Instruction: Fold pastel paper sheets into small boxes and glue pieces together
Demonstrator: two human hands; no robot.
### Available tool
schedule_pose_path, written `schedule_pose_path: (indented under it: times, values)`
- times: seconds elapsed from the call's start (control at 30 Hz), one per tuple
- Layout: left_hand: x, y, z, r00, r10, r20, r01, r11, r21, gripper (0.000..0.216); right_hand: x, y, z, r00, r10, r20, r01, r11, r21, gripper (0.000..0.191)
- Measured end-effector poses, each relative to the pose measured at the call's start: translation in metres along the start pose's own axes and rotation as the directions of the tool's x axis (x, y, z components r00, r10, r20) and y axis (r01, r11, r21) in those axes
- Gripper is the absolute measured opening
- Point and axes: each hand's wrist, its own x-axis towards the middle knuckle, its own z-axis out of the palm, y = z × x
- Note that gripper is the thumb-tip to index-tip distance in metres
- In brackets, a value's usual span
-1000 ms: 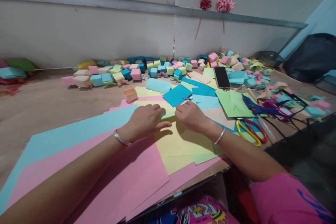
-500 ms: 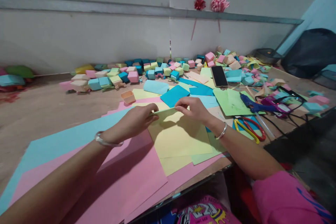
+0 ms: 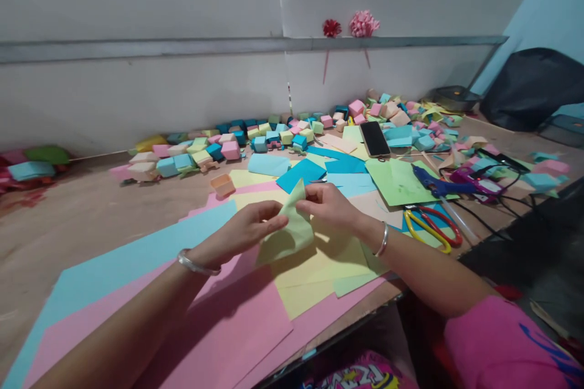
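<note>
A small pale green sheet of paper (image 3: 292, 232) is held up between my hands, its top corner raised to a point. My left hand (image 3: 249, 225) has the paper's left side between thumb and fingers. On the right, my right hand (image 3: 328, 203) pinches the upper edge near the raised corner. Below the paper lie pale yellow sheets (image 3: 337, 258), with large pink sheets (image 3: 228, 322) and a light blue sheet (image 3: 123, 267) to the left. A dark blue sheet (image 3: 301, 175) lies just beyond my fingers.
Many small folded paper boxes (image 3: 230, 150) line the back of the table. A peach open box (image 3: 222, 185) sits left of centre. To the right are a phone (image 3: 375, 138), a blue glue gun (image 3: 440, 182), red-and-yellow-handled scissors (image 3: 429, 228) and black cables.
The green paper has been turned from nearly edge-on to facing me, one corner now up. My left hand has shifted lower, and the view has tilted slightly.
</note>
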Motion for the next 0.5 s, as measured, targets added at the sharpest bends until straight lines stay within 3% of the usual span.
schedule_pose_path:
  times: [0.1,0.2,0.33,0.5]
  values:
    - [-0.003,0.009,0.007,0.985,0.098,-0.144,-0.104,0.994,-0.040,0.033,-0.006,-0.002,0.003,0.991,-0.036,0.132,0.058,0.985,-0.166,0.009]
    - [-0.006,0.013,0.012,0.971,0.081,-0.225,-0.113,0.985,-0.131,0.024,-0.012,-0.007,0.008,0.977,-0.086,0.196,0.139,0.952,-0.272,0.012]
    - [-0.005,0.008,0.012,0.923,0.023,-0.385,-0.146,0.945,-0.293,0.020,-0.014,-0.013,0.011,0.992,-0.060,0.110,0.079,0.982,-0.174,0.012]
    - [-0.003,0.005,0.006,0.783,-0.009,-0.622,-0.323,0.849,-0.419,0.020,-0.009,-0.013,0.007,0.994,0.098,-0.052,-0.095,0.994,0.055,0.026]
